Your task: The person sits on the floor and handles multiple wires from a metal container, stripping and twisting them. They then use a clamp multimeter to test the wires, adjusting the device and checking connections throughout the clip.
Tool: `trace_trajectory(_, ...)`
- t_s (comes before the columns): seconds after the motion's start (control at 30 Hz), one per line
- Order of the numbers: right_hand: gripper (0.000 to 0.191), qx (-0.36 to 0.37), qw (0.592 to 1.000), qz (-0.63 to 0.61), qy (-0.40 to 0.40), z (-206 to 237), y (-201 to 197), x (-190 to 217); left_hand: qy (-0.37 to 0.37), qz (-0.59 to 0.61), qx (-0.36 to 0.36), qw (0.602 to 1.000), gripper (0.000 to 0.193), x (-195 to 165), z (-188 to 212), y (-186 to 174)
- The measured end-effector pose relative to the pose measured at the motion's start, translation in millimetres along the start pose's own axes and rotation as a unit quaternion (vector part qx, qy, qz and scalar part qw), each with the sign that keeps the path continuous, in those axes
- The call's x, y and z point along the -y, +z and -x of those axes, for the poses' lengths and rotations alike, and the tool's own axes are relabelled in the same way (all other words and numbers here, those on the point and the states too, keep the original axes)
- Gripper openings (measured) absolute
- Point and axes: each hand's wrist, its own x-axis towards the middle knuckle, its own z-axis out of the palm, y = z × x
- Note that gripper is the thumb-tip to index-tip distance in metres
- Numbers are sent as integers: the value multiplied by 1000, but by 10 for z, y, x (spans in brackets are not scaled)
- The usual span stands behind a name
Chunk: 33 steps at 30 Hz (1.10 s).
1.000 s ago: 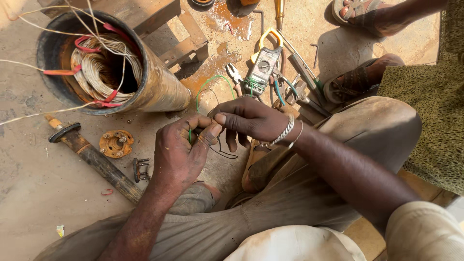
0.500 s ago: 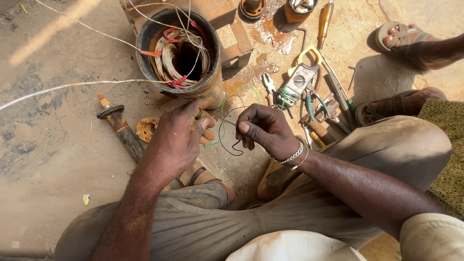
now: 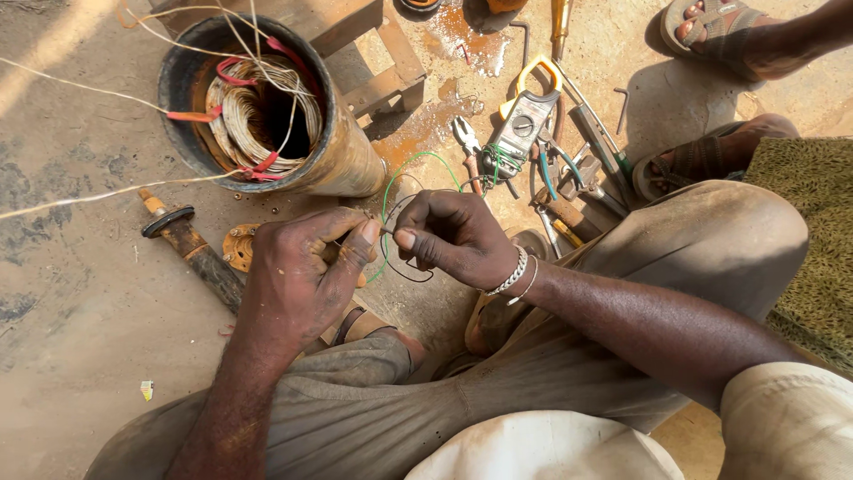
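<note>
My left hand (image 3: 306, 271) and my right hand (image 3: 453, 236) meet in front of my knees, pinching thin wires between thumb and fingers. A green wire (image 3: 418, 160) arcs up from the pinch and a dark wire loop (image 3: 409, 271) hangs below it. My right wrist wears a metal bracelet (image 3: 511, 276). Behind my hands lies a motor stator casing (image 3: 342, 156) on its side, with copper windings (image 3: 262, 111) and red ties inside. Pale lead wires (image 3: 89, 196) run from it off to the left.
A clamp meter (image 3: 526, 120), pliers (image 3: 466, 142) and several hand tools lie on the dirt at upper right. A rotor shaft (image 3: 191, 244) and a round orange flange (image 3: 240, 249) lie left of my hands. Another person's sandalled feet (image 3: 711, 27) stand at upper right. A wooden frame (image 3: 382, 62) sits behind the casing.
The view has shifted a little, and my hands stay together. The green wire now arcs higher above the pinch, and my fingers have closed in on the wire ends.
</note>
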Motion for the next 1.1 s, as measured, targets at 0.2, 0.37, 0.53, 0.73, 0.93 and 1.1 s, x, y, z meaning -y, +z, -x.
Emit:
trace_trajectory(0.2,23,52,990,103,-76,7,2,6,22,-41,-21,999,11,60,13,64)
trace_trajectory(0.37,21,49,983,163,-71,7,-3,26,22,-60,-12,998,11,84,5,92)
trace_trajectory(0.53,21,63,987,138,-55,23,1,15,28,-56,-8,998,11,104,4,120)
trace_trajectory(0.73,21,71,986,142,-51,35,-2,1,25,-58,9,998,12,114,-11,130)
trace_trajectory(0.93,21,88,988,121,-37,59,19,10,26,-53,36,998,20,95,-25,130)
trace_trajectory(1.1,19,99,988,114,-40,71,31,-23,26,-41,59,997,21,64,-38,124)
